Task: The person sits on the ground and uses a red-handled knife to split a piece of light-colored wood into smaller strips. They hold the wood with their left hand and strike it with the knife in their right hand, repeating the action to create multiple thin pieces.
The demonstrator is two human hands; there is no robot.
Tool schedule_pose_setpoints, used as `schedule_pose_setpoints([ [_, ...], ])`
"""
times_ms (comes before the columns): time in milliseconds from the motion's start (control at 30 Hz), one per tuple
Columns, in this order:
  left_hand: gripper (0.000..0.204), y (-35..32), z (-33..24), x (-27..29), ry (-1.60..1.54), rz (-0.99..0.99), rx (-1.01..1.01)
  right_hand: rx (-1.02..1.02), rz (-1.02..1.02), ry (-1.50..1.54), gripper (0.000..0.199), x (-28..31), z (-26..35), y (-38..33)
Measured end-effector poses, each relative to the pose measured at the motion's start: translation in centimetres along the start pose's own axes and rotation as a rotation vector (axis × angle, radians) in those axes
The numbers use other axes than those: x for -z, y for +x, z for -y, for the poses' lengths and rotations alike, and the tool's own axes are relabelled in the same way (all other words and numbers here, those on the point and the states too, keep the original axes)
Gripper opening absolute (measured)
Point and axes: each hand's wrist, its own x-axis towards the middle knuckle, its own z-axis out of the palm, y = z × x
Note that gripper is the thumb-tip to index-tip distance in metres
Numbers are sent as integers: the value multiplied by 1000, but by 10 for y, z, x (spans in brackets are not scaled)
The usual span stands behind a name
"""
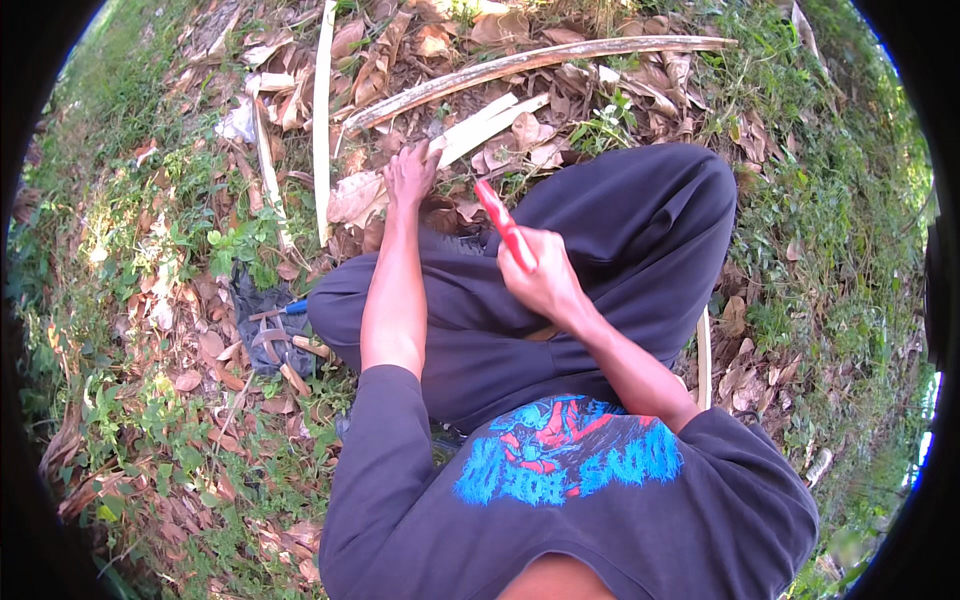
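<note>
My left hand (410, 176) reaches forward past my bent leg, its fingers stretched out and slightly apart. The fingertips are at the near end of two pale split wood strips (483, 130) lying on dry leaves; I cannot tell how firmly they touch. Over my lap, my right hand (541, 275) is closed round a slim, glossy red tool (504, 222). It points up and to the left, toward the strips, with its far end a little apart from them. The fist hides its lower part, and no blade can be made out.
Beyond the strips, a long curved wood piece (540, 62) lies across the leaves. A straight pale strip (322, 120) stretches away on the left, beside a shorter one (268, 165). Near my left knee, a blue-handled tool (296, 307) rests on a dark bag (262, 318).
</note>
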Motion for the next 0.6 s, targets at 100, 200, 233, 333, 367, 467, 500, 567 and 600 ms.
schedule_pose_setpoints([
  [100, 49, 2, -4, 9, -18, 21, 0, -41, 50, -2, 21, 0, 0, 36],
  [200, 51, 3, 0, 10, -32, 72, 15, 133, 23, -80, 19, -5, -7, 15],
  [233, 51, 9, 4, 11, -23, 46, 5, 260, -1, -72, 18, -2, -9, 0],
  [333, 51, 6, 4, -1, 2, 22, -29, -40, 70, -25, 18, 18, 3, -24],
  [367, 51, 7, 6, -1, -2, -2, -36, -36, 61, -17, 18, 19, 2, -12],
  [467, 52, 6, 8, 1, 1, 23, -24, -62, 103, -60, 21, 4, -6, 36],
  [500, 52, 5, 9, 2, -4, 30, -18, -81, 102, -63, 22, -1, -4, 41],
  [567, 53, 6, 9, 6, -1, 45, -38, -79, 84, -34, 21, 0, -11, 32],
  [600, 53, 2, 8, 7, 9, 59, -64, -79, 71, -22, 20, 2, -16, 24],
])
